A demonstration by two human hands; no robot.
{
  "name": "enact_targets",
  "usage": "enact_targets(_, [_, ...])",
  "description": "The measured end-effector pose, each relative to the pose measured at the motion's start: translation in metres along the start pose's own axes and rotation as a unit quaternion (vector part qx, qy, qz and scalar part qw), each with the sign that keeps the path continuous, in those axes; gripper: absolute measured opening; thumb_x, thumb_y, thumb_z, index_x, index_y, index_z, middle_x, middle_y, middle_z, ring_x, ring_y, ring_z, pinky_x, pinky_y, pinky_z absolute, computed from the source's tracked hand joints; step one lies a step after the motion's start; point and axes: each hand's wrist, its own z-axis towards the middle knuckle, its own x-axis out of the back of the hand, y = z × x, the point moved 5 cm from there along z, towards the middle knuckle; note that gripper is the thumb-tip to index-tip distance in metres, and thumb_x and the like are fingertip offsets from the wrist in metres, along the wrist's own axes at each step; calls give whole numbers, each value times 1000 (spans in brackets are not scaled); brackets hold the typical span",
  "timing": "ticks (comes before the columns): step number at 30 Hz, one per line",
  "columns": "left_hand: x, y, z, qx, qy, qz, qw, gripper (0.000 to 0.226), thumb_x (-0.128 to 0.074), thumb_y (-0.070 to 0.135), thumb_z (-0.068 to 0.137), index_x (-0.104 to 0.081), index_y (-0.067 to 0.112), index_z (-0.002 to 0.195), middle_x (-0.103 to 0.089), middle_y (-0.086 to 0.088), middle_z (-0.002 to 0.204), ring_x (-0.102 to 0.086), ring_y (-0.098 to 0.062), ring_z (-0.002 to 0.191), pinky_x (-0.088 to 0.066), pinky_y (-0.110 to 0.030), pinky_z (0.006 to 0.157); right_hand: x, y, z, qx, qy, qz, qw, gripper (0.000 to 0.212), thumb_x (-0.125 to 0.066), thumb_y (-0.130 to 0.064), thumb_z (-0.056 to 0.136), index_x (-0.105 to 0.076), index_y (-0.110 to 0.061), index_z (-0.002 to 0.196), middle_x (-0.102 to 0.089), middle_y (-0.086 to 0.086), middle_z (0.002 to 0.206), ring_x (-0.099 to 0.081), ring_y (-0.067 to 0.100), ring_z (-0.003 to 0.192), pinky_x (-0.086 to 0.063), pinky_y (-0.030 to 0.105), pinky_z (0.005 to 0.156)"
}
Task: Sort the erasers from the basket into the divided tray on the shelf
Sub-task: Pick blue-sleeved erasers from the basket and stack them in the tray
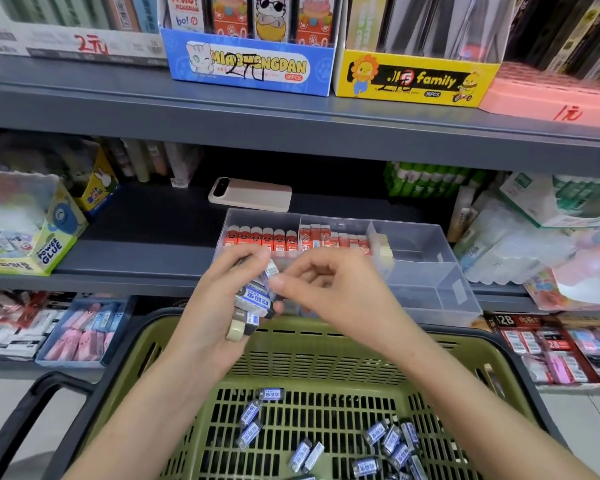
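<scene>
Olive-green slotted plastic nearest: a shopping basket [326, 365] with black handles, and scattered over its floor loose erasers [378, 433] in blue-and-white sleeves, print too small to read. Just above the basket's far rim, in the left hand [215, 306], a handful of erasers [253, 296] of the same blue-and-white kind, gripped by curled fingers, with a cream end poking out below. Beside it the right hand [336, 292], fingers bent inward, thumb tip [284, 282] and forefinger pinching the topmost of that handful. Directly behind both hands, on the grey shelf [118, 282], a clear divided tray [426, 271]: in its left back compartment a row of red-sleeved erasers [260, 239] standing on end, in the middle one red-and-white erasers [329, 239], and against the next divider a pale cream block [383, 245]. Down to the right, a box marked "12B" [541, 344]. To the left on the shelf, a carton reading "POWER GLUE" [49, 249]. Behind the tray, lying flat, a beige phone [250, 195]. On the shelf above, a blue display box [250, 65] printed "MIAOMENGDAN" and "36PCS" with "2元" handwritten across it, and touching its right side a yellow box [413, 79] reading "family" and "36PCS".
</scene>
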Motion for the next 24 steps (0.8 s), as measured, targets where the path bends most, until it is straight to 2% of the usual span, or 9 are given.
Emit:
enact_targets(2, [1, -1, -1, -6, 11, 27, 1000, 15, -69, 27, 72, -66, 17, 83, -61, -4, 71, -60, -16, 58, -51, -26, 49, -5, 0, -2, 5, 3, -9, 1000, 20, -70, -36, 78, -66, -16, 80, -70, 1, 70, -64, 12, 64, -55, 31, 64])
enact_targets(5, [1, 0, -3, -18, 10, 38, 999, 23, -72, 29, 66, -65, 14, 83, -62, -6, 71, -60, -17, 56, -50, -26, 46, -10, 3, -5, -2, -7, -20, 1000, 8, -66, -27, 83, -64, -23, 77, -69, -6, 69, -63, 11, 64, -54, 28, 59])
enact_targets(9, [-1, -1, -1, -2, 7, -7, 1000, 16, -70, 23, 69, -69, 12, 81, -67, -12, 79, -65, -22, 66, -45, -26, 42, 25, 17, 4, -19, 62, -35, 997, 22, -58, -12, 89, -65, -29, 77, -62, -8, 63, -60, 14, 58, -53, 41, 61])
enact_targets(11, [0, -1, 2, 20, 20, -56, 998, 5, -69, 20, 68, -72, 16, 69, -67, -12, 75, -66, -25, 67, -45, -25, 40, 44, 32, 12, -39, 82, -108, 990, 16, -59, -11, 89, -71, -21, 87, -60, -12, 63, -56, 9, 56, -54, 41, 68])
enact_targets(13, [1, 1, 5, 44, 30, -103, 993, 6, -69, 18, 66, -72, 17, 62, -67, -12, 73, -66, -26, 66, -44, -24, 39, 48, 48, 20, -62, 70, -194, 977, 13, -61, -12, 88, -70, -14, 96, -56, -15, 62, -56, 7, 57, -55, 37, 74])
enact_targets(16, [4, 2, 7, 60, 33, -139, 988, 6, -69, 17, 66, -71, 14, 62, -66, -13, 72, -66, -27, 67, -44, -23, 38, 38, 61, 28, -65, 59, -268, 959, 2, -63, -11, 85, -65, -11, 86, -57, -3, 68, -62, 22, 79, -51, 39, 80])
enact_targets(18, [6, 2, 7, 63, 27, -149, 986, 4, -69, 16, 65, -71, 12, 66, -66, -13, 73, -66, -27, 67, -44, -23, 38, 35, 64, 31, -58, 68, -298, 950, 6, -64, -11, 84, -66, -7, 81, -57, 1, 67, -60, 25, 92, -48, 38, 83])
enact_targets(21, [11, 0, 6, 67, 16, -159, 985, 7, -67, 15, 67, -69, 11, 73, -65, -13, 74, -65, -26, 68, -44, -22, 38, 33, 65, 34, -61, 80, -284, 953, 9, -65, -10, 84, -71, -5, 81, -54, -3, 62, -63, 25, 83, -50, 39, 83])
enact_targets(24, [17, -2, 5, 76, 14, -169, 983, 12, -66, 14, 68, -66, 11, 79, -64, -14, 77, -65, -27, 68, -44, -22, 38, 27, 71, 43, -82, 53, -332, 938, 15, -59, -11, 85, -72, -5, 78, -66, 9, 69, -62, 25, 80, -46, 40, 91])
